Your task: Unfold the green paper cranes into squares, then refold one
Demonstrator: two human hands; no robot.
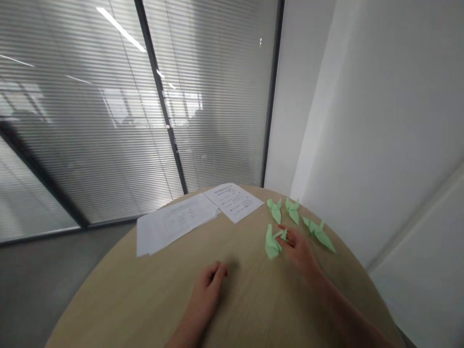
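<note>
Several light-green folded paper birds lie on the right side of a round wooden table. My right hand has its thumb and forefinger closed around a pointed part of the nearest origami bird. That bird is on or just above the tabletop; I cannot tell which. Beyond it are two more, a left far bird and a right far bird. A third, long-bodied bird rests right of my hand. My left hand is loosely curled over the table's front middle, with nothing visible in it.
Printed white sheets overlap at the table's back left, and another printed sheet lies at the back middle. The round table stands near a glass partition with blinds and a white wall on the right.
</note>
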